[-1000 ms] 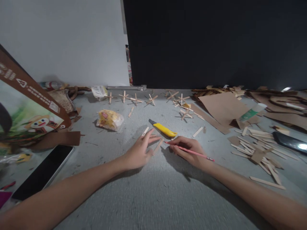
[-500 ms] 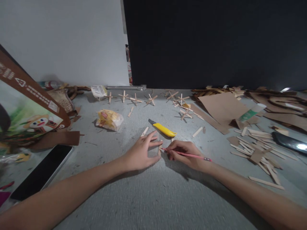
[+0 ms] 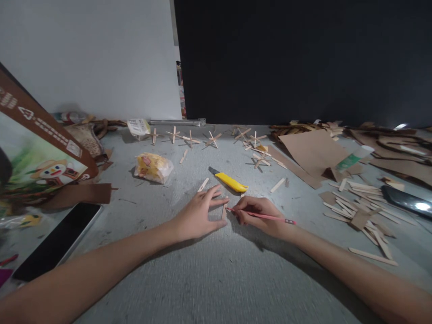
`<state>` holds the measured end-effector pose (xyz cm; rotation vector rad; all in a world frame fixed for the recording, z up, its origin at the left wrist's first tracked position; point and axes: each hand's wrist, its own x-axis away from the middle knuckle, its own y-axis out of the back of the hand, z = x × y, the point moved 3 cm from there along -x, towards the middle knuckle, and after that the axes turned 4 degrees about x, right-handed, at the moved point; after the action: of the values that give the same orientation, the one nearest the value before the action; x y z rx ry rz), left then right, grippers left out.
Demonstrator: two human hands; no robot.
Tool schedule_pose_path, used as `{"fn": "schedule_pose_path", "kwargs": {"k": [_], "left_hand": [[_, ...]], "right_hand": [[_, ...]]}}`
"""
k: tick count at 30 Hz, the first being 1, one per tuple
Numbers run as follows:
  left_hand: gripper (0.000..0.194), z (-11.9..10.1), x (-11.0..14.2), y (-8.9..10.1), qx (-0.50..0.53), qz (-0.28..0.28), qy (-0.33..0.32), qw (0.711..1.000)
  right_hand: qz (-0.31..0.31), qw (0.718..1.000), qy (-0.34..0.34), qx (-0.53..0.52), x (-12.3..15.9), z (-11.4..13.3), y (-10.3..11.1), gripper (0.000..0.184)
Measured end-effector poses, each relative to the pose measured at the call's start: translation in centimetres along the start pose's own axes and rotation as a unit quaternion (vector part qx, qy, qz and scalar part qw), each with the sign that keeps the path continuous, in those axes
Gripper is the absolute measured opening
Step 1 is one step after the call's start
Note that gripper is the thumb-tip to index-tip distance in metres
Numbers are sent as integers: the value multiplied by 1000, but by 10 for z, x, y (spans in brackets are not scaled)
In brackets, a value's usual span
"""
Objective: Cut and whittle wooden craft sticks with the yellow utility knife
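A short craft stick [image 3: 224,211] lies on the grey tabletop, its ends held by the thumb and fingertips of my left hand [image 3: 195,215]. The other fingers of that hand are stretched out and spread. Pinched in my right hand [image 3: 261,216] is a pink pencil [image 3: 266,217], its tip at the craft stick. Just beyond both hands lies a yellow utility knife [image 3: 231,181] with its grey end to the left. Another craft stick [image 3: 203,184] rests by the left fingers, partly hidden.
Several star-shaped stick pieces [image 3: 213,139] stand along the back. A plastic-wrapped packet [image 3: 153,168], a phone [image 3: 57,243] and a printed bag [image 3: 43,148] are on the left. Loose craft sticks [image 3: 373,258], brown cardboard [image 3: 312,153] and a glue stick [image 3: 354,158] lie on the right.
Almost nothing differs. The pencil's rear end has shifted slightly, while its tip stays at the craft stick; the view has moved very slightly.
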<state>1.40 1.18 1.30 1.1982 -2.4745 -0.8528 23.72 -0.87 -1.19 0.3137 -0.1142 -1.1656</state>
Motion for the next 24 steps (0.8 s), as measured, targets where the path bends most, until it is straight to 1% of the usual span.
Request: {"fn": "schedule_pose_path", "kwargs": {"k": [7,14,24], "left_hand": [[103,2,0,0,9,-8,-4,1000],[105,2,-1,0,12,-3,-2,1000],[104,3,0,0,13,-9,-3,1000]], "right_hand": [[6,1000,12,3,0,-3,1,42],[6,1000,1,-1,0,0,0,41],[8,1000,2,30,1,3,0,40]]}}
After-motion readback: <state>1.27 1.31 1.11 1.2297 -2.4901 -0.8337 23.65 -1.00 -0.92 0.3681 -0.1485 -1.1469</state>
